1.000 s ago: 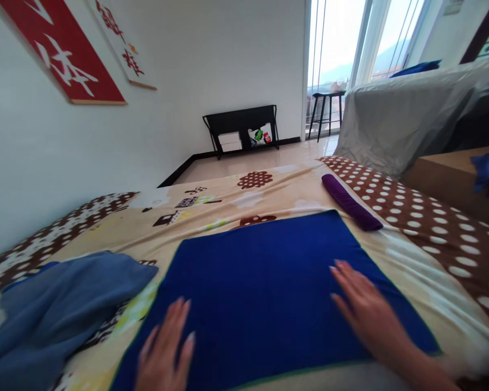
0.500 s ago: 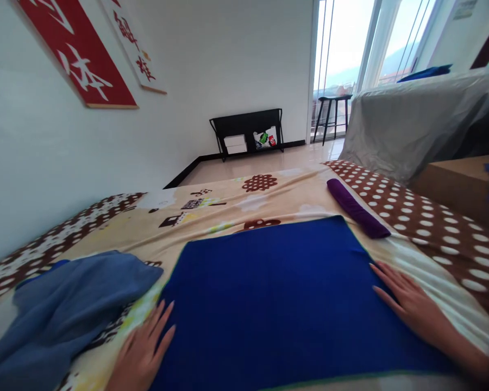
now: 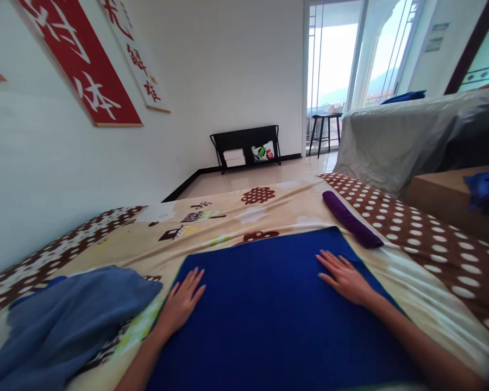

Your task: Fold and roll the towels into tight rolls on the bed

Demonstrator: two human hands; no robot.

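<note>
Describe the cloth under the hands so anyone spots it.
On the patterned blanket, look at the near middle. There lies the dark blue cloth, under the left hand and right hand: spread flat, unlike the crumpled grey-blue cloth.

Blue cloth (image 3: pixel 264 320): near edge mostly cut off below, patches under left hand (image 3: pixel 182 300) and right hand (image 3: pixel 345 278) hidden. Red scroll (image 3: pixel 100 70) cropped above. Wall label (image 3: pixel 433 44) illegibly small.

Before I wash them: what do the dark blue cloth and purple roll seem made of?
Dark blue cloth: thin matte fabric, possibly microfibre, since it lies flat without shine.
Purple roll: apparently soft, matte fabric, judging by its dull, rounded surface; fibre unclear.
</note>
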